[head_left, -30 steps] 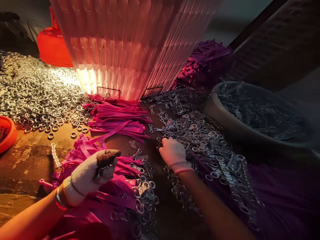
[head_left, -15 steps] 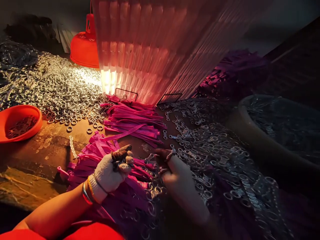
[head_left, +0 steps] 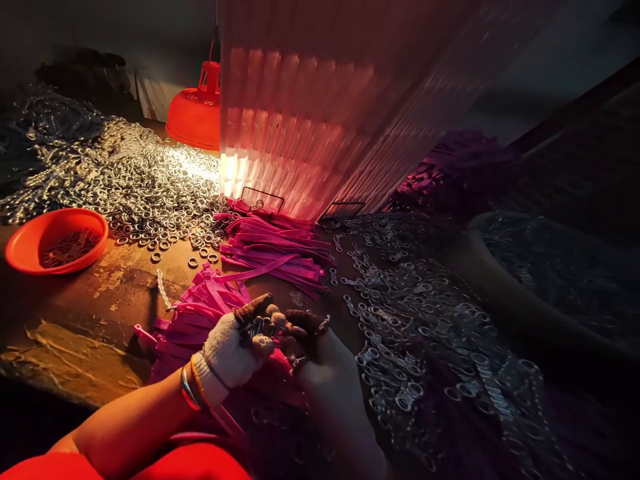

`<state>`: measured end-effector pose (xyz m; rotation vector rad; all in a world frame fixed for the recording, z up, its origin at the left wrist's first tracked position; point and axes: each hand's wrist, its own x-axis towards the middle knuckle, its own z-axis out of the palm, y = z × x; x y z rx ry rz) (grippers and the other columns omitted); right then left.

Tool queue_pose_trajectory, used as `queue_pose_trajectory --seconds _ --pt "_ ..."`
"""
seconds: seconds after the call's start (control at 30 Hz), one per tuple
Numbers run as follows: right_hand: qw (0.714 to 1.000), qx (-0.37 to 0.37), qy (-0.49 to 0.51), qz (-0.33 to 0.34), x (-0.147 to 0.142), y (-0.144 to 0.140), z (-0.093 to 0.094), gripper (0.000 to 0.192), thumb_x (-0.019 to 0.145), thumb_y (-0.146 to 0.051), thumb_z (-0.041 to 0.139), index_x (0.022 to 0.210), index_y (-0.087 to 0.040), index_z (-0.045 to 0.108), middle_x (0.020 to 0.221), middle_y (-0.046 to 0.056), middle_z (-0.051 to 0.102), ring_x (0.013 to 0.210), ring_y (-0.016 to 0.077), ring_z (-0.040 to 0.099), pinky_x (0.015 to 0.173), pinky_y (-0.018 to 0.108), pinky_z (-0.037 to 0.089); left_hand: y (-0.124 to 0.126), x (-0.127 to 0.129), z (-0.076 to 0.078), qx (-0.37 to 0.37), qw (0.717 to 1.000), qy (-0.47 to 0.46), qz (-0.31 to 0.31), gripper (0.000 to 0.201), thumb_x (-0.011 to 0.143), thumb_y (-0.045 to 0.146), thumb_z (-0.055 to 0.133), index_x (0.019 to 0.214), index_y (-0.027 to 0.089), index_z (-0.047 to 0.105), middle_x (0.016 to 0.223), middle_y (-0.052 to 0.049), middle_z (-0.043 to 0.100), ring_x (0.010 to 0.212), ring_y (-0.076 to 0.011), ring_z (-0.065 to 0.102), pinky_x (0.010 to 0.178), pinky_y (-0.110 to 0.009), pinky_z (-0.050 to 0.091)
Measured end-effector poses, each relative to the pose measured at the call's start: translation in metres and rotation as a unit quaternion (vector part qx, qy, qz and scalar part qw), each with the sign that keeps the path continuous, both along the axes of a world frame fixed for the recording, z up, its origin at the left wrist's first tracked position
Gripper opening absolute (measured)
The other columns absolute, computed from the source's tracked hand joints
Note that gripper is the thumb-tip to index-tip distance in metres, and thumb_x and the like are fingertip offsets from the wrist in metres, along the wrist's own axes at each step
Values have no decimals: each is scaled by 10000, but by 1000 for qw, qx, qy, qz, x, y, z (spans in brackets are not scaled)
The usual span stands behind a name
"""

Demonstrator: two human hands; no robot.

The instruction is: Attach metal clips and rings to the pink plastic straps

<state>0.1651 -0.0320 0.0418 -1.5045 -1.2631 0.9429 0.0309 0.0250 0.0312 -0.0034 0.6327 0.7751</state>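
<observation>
My left hand [head_left: 235, 350], in a white knit glove with dark worn fingertips, is curled around a small bunch of metal rings [head_left: 263, 328]. Close against it, my right hand [head_left: 320, 353] has its fingers bent inward, their tips meeting the left fingers. A small metal piece glints at its index finger; whatever is pinched there is hidden in shadow. Beneath both hands lies a heap of magenta straps [head_left: 200, 307]. Behind it rests a second bundle of magenta straps [head_left: 275, 250].
Loose metal rings [head_left: 150, 180] are piled under a red lamp [head_left: 195, 117]. An orange bowl [head_left: 23, 250] holds small dark metal parts. Metal links [head_left: 400, 327] spread at the right beside a large tub [head_left: 480, 247]. A corrugated translucent panel [head_left: 300, 120] stands at the back.
My right hand has moved left to meet my left hand, which still holds the metal rings. The view has shifted, so the surroundings sit slightly lower and mostly further right.
</observation>
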Motion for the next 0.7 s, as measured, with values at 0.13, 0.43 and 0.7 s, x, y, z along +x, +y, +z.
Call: queue_pose_trajectory --seconds 0.13,0.43,0.7 --pt "995 -39 94 -14 -3 0 4 306 767 -354 694 1033 -208 660 848 32 709 788 207 672 630 298 539 -5 -8 1 108 991 78 -26 73 830 156 658 901 149 674 837 -72 688 717 -150 671 448 -155 454" --pt "997 -9 -14 -73 9 -2 5 334 773 -250 628 1105 -228 668 910 29 723 807 191 649 700 309 512 -19 -17 2 185 976 104 -54 347 694 68 752 1028 156 721 991 -75 714 842 -145 652 598 -162 485" --pt "995 -8 -70 -69 10 -3 10 342 796 -285 611 1125 -221 680 840 22 718 752 193 640 678 318 506 -18 -4 0 151 975 51 -153 288 754 275 733 974 90 714 727 -39 627 495 -61 529 379 -144 282"
